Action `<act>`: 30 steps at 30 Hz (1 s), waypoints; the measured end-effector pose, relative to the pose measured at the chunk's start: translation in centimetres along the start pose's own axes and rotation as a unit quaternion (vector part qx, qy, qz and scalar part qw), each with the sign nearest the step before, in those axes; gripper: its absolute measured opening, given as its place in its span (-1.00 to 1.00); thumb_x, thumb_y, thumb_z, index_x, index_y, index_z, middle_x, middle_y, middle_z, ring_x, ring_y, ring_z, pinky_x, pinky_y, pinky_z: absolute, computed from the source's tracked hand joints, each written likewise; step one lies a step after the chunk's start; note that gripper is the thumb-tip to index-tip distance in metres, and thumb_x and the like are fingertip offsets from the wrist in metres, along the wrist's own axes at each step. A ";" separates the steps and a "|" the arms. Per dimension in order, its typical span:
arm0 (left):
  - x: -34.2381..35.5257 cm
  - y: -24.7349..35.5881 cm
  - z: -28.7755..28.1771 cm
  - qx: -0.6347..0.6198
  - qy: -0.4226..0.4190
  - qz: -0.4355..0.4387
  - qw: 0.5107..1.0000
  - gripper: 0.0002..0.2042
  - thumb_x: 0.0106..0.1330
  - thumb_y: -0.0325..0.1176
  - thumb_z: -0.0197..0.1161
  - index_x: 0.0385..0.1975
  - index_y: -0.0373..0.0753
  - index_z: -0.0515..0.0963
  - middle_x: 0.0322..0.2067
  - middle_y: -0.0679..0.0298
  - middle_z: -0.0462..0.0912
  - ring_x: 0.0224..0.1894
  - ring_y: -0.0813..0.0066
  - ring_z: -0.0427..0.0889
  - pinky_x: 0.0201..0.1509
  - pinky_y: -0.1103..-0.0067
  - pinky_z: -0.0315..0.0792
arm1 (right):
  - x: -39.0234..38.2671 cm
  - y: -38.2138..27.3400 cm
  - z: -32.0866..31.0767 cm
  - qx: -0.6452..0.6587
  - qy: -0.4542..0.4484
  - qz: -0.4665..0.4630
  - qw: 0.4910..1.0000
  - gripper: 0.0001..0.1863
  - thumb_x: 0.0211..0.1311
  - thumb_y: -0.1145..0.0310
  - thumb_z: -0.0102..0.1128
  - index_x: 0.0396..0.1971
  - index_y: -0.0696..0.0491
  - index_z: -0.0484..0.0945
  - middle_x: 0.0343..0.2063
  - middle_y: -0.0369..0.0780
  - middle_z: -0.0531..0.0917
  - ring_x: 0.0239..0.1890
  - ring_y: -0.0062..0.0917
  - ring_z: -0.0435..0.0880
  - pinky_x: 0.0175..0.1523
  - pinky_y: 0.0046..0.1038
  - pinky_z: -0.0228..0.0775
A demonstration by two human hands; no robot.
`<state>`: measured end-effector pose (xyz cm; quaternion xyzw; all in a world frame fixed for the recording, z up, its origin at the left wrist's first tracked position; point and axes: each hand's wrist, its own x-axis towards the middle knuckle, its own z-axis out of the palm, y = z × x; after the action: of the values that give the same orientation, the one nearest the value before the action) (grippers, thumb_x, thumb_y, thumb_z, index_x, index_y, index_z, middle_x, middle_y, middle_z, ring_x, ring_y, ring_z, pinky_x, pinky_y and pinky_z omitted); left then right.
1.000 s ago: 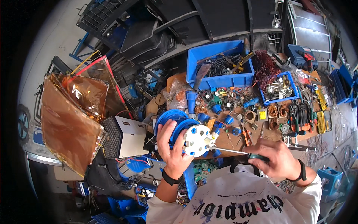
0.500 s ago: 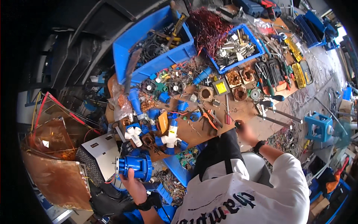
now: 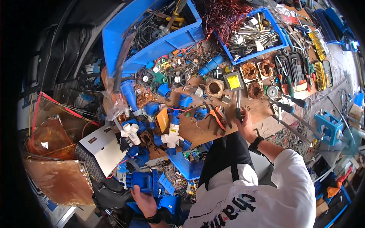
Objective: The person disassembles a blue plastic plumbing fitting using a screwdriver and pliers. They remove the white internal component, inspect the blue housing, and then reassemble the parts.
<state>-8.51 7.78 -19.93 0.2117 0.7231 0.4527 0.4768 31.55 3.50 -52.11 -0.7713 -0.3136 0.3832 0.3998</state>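
Low at the left, off the bench's near edge, my left hand (image 3: 144, 201) holds a blue ribbed motor-like part (image 3: 145, 182) from below. Its fingers are partly hidden behind the part. Over the near edge of the wooden bench (image 3: 197, 137), my right hand (image 3: 248, 127) has thumb and fingers around the dark handle of a screwdriver (image 3: 238, 113). The screwdriver's shaft points away from me, toward a metal block with a yellow label (image 3: 233, 81). Just left of this hand lie orange-handled pliers (image 3: 217, 118).
Blue bins of tools (image 3: 167, 40) and metal pieces (image 3: 281, 43) stand at the back. White-and-blue pipe-like fittings (image 3: 173, 135) lie on the bench's left part. Open square housings (image 3: 215, 88) sit mid-bench. Long bars (image 3: 292, 129) jut over the right edge. A blue stool (image 3: 329, 127) stands beyond.
My right hand has moved forward and slightly left, bringing the dark-handled screwdriver onto the bench. My left hand has lowered the blue motor-like part. The view has shifted slightly.
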 end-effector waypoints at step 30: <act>-0.2 1.9 -0.2 -0.044 -0.015 0.030 0.998 -0.55 0.37 -0.08 0.19 0.14 -0.21 0.41 0.06 0.22 0.56 0.06 0.25 0.56 0.11 0.29 0.47 | 2.7 1.9 2.1 -0.062 0.044 0.157 0.985 -0.57 0.11 0.49 0.25 -0.07 0.15 0.24 -0.41 -0.11 0.61 -0.52 -0.36 0.64 -0.45 -0.36 0.46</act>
<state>-8.84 8.48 -18.14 0.2187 0.6886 0.4951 0.4826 31.52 5.51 -55.41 -0.8505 -0.1941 0.3864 0.2993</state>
